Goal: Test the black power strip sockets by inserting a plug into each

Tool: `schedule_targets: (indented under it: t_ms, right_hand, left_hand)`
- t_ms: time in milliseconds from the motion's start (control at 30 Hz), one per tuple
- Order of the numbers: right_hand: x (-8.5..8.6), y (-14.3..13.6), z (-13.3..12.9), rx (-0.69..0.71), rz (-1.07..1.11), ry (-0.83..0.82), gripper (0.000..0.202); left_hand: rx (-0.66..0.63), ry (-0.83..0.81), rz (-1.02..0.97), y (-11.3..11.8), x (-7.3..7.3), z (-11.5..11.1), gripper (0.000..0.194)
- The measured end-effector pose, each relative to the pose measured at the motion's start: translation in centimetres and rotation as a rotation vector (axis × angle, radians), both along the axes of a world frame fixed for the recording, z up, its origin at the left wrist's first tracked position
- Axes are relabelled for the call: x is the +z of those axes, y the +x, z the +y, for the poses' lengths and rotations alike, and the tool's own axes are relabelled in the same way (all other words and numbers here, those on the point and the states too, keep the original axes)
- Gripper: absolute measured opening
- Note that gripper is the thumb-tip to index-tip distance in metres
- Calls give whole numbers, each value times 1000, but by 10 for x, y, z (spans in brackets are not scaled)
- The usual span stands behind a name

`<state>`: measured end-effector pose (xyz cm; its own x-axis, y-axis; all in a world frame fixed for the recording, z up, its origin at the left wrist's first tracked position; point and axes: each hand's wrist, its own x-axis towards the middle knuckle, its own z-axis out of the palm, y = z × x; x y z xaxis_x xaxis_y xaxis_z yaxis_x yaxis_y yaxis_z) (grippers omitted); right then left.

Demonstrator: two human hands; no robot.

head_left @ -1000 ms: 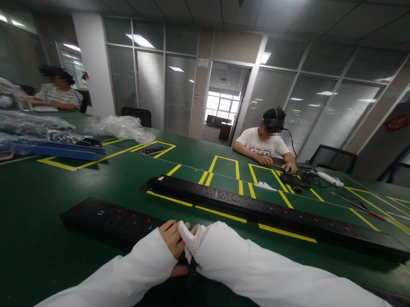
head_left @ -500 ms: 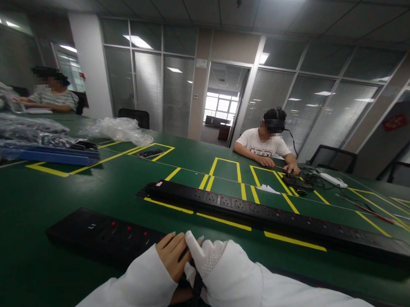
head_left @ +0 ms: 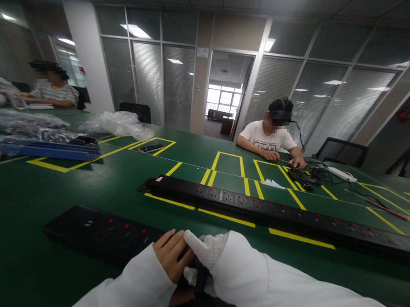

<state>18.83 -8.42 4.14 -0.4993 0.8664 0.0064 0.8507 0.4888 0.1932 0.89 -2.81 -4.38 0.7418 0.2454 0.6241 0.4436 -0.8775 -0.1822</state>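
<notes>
A black power strip (head_left: 96,226) with red indicators lies at an angle across the near left of the green table. My left hand (head_left: 173,252), bare beyond a white sleeve, closes over its near end. My right hand (head_left: 209,250), in a white glove with dotted grip, is closed on a black plug (head_left: 200,273), its cord hanging toward me. The two hands touch at the thumb and fingers. Where the plug meets the strip is hidden under my hands. A second, much longer black power strip (head_left: 241,199) lies beyond them, with a row of sockets.
Yellow tape (head_left: 228,217) marks the table. Back left are plastic wrapping (head_left: 118,123), a blue rail (head_left: 58,152) and a phone (head_left: 152,148). Across the table a co-worker (head_left: 270,137) handles dark parts beside tangled cables (head_left: 319,172) and a white power strip (head_left: 342,173).
The camera view has shifted slightly. More of the black plug and cord shows beneath my right hand. Both hands keep nearly the same place at the strip's end.
</notes>
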Motion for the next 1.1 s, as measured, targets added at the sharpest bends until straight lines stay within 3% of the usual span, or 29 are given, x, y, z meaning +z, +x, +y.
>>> schedule_targets:
  t_ms: [233, 367, 667, 1100]
  right_hand:
    - [-6, 2, 0, -14, 63, -30, 61]
    - [-3, 3, -1, -30, 75, -32, 58]
    - [10, 0, -3, -40, 24, -31, 65]
    - [14, -1, -8, -44, 6, 32, 65]
  left_hand:
    - [-2, -17, 24, -1, -2, 1, 53]
    - [29, 105, 34, 0, -6, 6, 36]
    - [54, 123, 66, 0, -9, 7, 43]
    - [57, 103, 75, 1, 2, 3, 44]
